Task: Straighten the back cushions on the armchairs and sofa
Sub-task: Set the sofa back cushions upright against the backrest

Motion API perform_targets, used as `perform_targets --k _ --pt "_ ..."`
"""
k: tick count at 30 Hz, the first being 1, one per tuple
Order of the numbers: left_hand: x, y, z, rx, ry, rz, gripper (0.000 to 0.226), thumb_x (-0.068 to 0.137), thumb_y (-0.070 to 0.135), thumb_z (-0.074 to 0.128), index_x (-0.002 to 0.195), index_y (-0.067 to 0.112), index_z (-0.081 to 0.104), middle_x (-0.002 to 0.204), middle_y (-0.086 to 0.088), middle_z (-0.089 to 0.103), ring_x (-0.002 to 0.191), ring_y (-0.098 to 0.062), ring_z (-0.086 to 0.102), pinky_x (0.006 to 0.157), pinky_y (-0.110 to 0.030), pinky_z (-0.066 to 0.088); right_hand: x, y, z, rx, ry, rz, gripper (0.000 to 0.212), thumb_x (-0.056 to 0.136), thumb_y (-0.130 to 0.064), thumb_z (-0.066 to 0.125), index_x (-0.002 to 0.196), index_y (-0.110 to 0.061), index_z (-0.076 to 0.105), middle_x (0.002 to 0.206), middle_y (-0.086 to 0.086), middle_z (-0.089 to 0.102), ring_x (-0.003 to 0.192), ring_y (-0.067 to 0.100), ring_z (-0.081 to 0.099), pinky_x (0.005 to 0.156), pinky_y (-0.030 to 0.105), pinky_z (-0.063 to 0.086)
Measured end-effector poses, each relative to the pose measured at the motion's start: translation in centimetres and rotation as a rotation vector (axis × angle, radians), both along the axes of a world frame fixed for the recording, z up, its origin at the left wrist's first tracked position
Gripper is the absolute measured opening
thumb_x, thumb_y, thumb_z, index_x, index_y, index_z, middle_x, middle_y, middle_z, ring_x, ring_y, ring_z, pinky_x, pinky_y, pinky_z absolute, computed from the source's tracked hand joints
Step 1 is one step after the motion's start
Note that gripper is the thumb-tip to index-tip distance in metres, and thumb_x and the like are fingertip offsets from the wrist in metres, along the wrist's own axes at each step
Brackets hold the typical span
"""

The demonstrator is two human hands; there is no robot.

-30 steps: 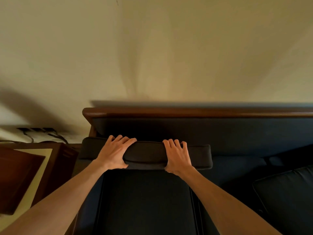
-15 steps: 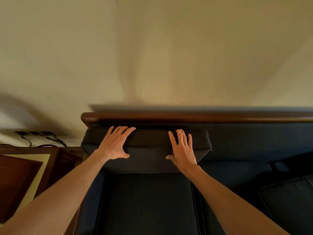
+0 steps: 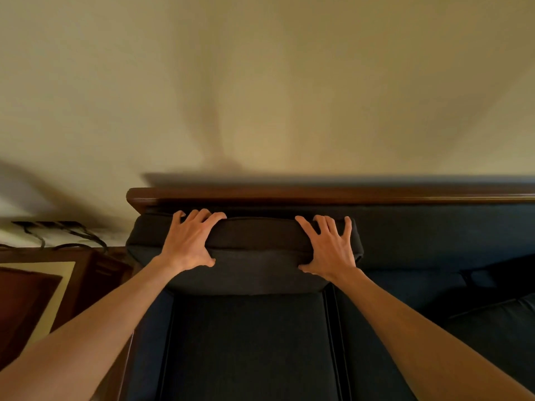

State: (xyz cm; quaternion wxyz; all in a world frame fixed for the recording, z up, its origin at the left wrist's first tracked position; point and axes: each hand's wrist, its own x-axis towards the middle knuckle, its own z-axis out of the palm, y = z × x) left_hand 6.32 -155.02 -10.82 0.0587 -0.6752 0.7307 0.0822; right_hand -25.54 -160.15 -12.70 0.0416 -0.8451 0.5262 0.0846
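Note:
A dark back cushion (image 3: 254,256) stands upright at the left end of the sofa, leaning against the backrest just under the brown wooden top rail (image 3: 318,195). My left hand (image 3: 191,241) grips its upper left part, fingers curled over the top edge and thumb on the front face. My right hand (image 3: 330,247) holds the upper right part the same way, fingers spread over the top. Below the cushion lies the dark seat cushion (image 3: 249,342).
A brown wooden side table (image 3: 37,285) stands left of the sofa, with black cables (image 3: 58,230) on the wall behind it. Another dark cushion (image 3: 498,322) lies on the seat at the far right. A plain beige wall rises behind the sofa.
Both hands have lifted the cushion from low on the seat and pushed it back and up against the backrest under the rail; the fingers now spread wider over its top.

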Motion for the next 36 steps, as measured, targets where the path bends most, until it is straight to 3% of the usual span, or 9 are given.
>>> perform_targets --k 5,9,12,15,21,31,36 --pt "0.2 -1.5 -0.5 0.096 0.043 0.039 0.119 0.055 0.051 0.086 0.150 0.033 0.016 0.146 -0.002 0.033 0.139 -0.027 0.029 0.118 -0.055 0.015 1.0 -1.7 0.1 0.055 -0.005 -0.053 0.122 0.067 -0.060 0.080 0.156 -0.035 -0.001 0.159 0.010 0.018 0.150 0.032 0.011 0.113 0.070 0.004" --pt "-2.0 -1.4 -0.5 0.130 0.050 0.082 0.130 0.061 0.052 0.084 0.153 0.034 -0.005 0.160 -0.007 0.009 0.149 -0.030 0.002 0.118 -0.061 0.004 1.8 0.1 -0.5 -0.028 -0.028 0.017 0.113 0.077 -0.039 0.080 0.157 -0.029 0.000 0.164 0.009 0.009 0.152 0.033 0.002 0.113 0.072 0.009" --pt "-5.0 -0.4 -1.5 0.041 0.031 0.018 0.127 0.064 0.059 0.080 0.149 0.046 -0.013 0.163 0.000 -0.005 0.150 -0.033 -0.008 0.112 -0.068 0.000 2.1 1.0 -1.6 -0.050 -0.043 0.023 0.113 0.077 -0.044 0.078 0.157 -0.029 0.001 0.166 0.007 0.010 0.152 0.032 0.004 0.112 0.071 0.006" --pt "-5.7 -0.8 -2.0 -0.024 0.011 0.064 0.119 0.067 0.063 0.076 0.149 0.049 -0.009 0.164 0.001 0.005 0.150 -0.034 0.002 0.112 -0.070 0.009 2.1 -0.2 -1.5 -0.045 -0.055 0.037 0.110 0.076 -0.050 0.078 0.157 -0.031 0.006 0.166 0.005 0.012 0.152 0.032 0.006 0.112 0.070 0.007" --pt "-5.9 -0.3 -3.1 -0.085 0.023 0.126 0.113 0.064 0.060 0.079 0.150 0.049 0.006 0.159 0.001 0.021 0.147 -0.033 0.016 0.109 -0.071 0.016 2.5 -1.0 -1.5 -0.011 -0.038 0.058 0.104 0.084 -0.046 0.072 0.157 -0.033 -0.002 0.167 0.002 0.002 0.153 0.029 -0.003 0.114 0.068 0.003" --pt "-6.3 -1.2 -1.5 0.114 0.036 0.171 0.115 0.073 0.052 0.078 0.149 0.050 -0.008 0.164 0.002 -0.006 0.150 -0.032 -0.009 0.111 -0.070 0.004 1.9 -1.5 0.6 0.226 0.002 0.098 0.107 0.088 -0.033 0.070 0.155 -0.032 -0.014 0.165 0.000 -0.015 0.151 0.028 -0.017 0.114 0.068 -0.001" --pt "-10.4 -1.0 1.5 0.163 0.172 0.253 0.096 0.082 0.041 0.074 0.154 0.033 0.011 0.163 -0.006 0.006 0.150 -0.030 0.000 0.115 -0.065 0.011 0.0 -0.7 4.5 0.343 -0.058 0.087 0.084 0.095 -0.018 0.060 0.158 -0.024 0.005 0.166 0.006 0.001 0.153 0.026 -0.003 0.118 0.062 0.008"
